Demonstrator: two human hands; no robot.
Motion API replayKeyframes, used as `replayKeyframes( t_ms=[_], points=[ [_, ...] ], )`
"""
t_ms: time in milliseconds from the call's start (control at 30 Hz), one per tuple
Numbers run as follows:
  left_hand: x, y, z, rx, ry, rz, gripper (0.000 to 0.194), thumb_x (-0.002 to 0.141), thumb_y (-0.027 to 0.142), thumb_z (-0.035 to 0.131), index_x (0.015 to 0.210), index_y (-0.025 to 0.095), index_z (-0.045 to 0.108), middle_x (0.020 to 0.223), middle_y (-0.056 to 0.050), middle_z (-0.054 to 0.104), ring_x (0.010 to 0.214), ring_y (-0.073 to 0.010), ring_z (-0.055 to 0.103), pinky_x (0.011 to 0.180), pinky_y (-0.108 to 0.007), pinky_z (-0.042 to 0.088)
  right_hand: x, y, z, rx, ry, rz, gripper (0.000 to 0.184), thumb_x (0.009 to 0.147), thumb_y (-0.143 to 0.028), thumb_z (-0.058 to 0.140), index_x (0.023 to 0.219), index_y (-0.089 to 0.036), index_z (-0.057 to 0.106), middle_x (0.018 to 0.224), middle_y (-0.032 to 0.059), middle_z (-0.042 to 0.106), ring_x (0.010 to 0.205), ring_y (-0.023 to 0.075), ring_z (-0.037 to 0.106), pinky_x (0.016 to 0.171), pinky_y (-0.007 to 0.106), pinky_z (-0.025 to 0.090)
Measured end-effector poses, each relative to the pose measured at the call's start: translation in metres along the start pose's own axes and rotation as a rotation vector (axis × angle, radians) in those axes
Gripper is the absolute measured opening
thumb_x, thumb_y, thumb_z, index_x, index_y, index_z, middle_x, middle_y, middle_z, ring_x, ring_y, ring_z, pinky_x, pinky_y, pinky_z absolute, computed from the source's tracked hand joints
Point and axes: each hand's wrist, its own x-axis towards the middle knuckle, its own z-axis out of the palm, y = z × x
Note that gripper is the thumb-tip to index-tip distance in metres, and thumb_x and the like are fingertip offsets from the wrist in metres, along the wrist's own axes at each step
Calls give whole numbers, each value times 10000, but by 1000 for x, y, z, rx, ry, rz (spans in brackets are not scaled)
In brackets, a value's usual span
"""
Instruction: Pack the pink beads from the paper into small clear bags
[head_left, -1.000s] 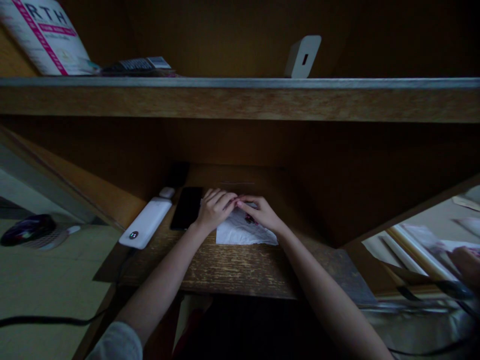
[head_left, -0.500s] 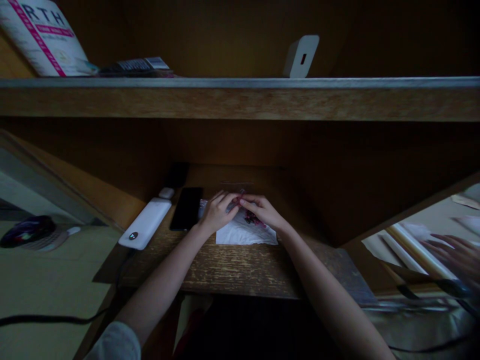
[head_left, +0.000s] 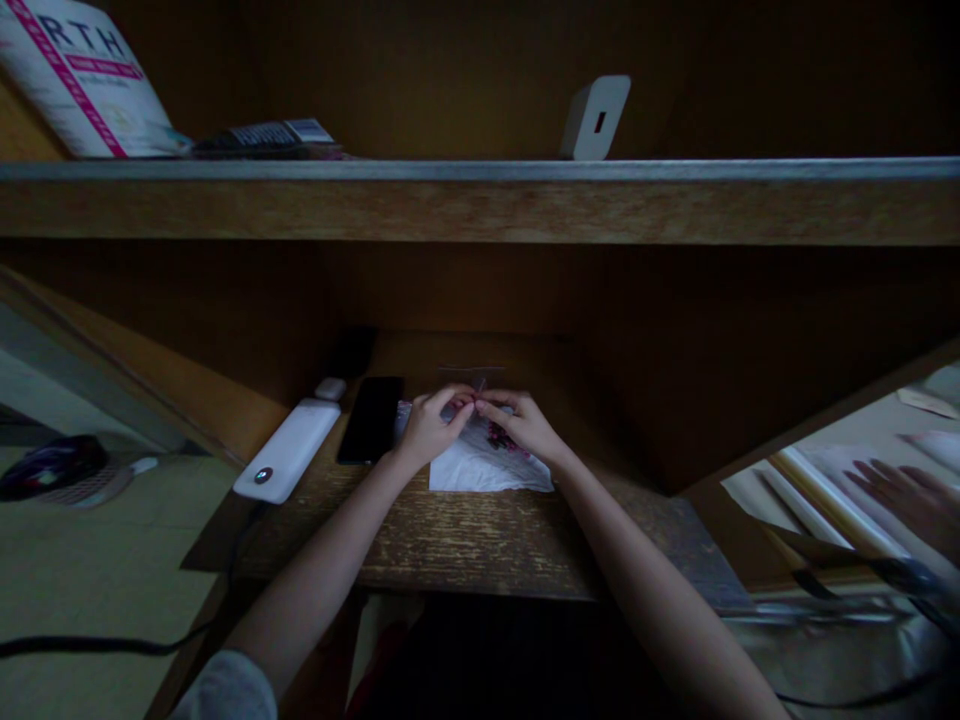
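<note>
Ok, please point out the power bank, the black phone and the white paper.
Power bank (head_left: 286,450): head view, top face.
Black phone (head_left: 370,420): head view, screen.
White paper (head_left: 487,470): head view, lower part.

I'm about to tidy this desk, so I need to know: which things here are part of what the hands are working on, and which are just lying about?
In use:
- left hand
- right hand
- white paper under both hands
- small pink item where the hands meet

Lying about:
- black smartphone
- white power bank
- book on the shelf
- white box on the shelf
</note>
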Motion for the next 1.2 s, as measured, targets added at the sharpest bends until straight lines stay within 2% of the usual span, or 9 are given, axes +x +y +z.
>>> replayKeyframes(
  t_ms=[167,267,367,433,533,600,667,900,1200],
  points=[
    [-2,3,1,55,77,34,63,795,209,545,847,194,579,797,-11,669,686,-124,624,662,-239,509,0,-1,0,-71,92,-67,195,794,-265,504,833,-174,672,854,42,677,799,186,609,749,306,471],
    [-4,5,1,96,83,73,65,806,195,516,837,202,572,791,-9,657,703,-124,616,676,-239,499,1,-1,-1,-91,139,-57,159,771,-227,497,785,-173,646,808,37,662,790,184,604,749,307,467],
    [-4,6,0,112,52,138,89,814,219,508,876,204,570,802,-20,642,744,-137,606,706,-261,492,1,-1,-2,-32,82,-74,128,764,-240,519,776,-168,625,793,35,645,763,170,596,730,293,467],
    [-3,7,-3,119,6,184,224,785,292,562,988,197,554,919,-52,634,870,-174,594,784,-308,483,1,-1,-1,24,21,-104,115,758,-254,548,773,-165,620,798,34,636,760,161,587,746,293,463],
    [1,7,-7,148,-130,239,651,677,453,667,1225,192,432,1216,-112,525,1137,-259,474,954,-417,393,0,-3,0,131,-57,-84,90,750,-241,565,776,-171,616,802,25,627,767,152,578,773,296,457],
    [3,6,-8,156,-227,265,852,615,536,694,1310,196,340,1305,-124,456,1206,-290,405,1003,-460,332,-1,-4,0,195,-97,-35,81,738,-211,565,788,-177,620,815,17,630,771,144,574,780,290,452],
    [3,6,-7,148,-289,260,932,591,579,694,1342,203,290,1318,-125,445,1211,-299,393,1006,-473,322,-2,-4,0,227,-132,8,85,723,-184,564,780,-177,627,816,11,635,768,139,568,778,283,445],
    [-1,4,-4,115,-337,158,874,628,540,687,1341,229,288,1269,-114,444,1159,-296,423,970,-481,367,-3,0,-3,191,-193,78,84,728,-201,571,735,-145,633,691,1,598,622,112,511,605,228,410],
    [-2,0,-4,181,-282,128,740,636,569,667,1219,194,408,1115,-110,423,1072,-275,449,890,-431,439,-1,3,-5,142,-167,52,199,781,-318,557,741,-139,633,711,13,596,650,122,506,637,240,410]
  ],
)
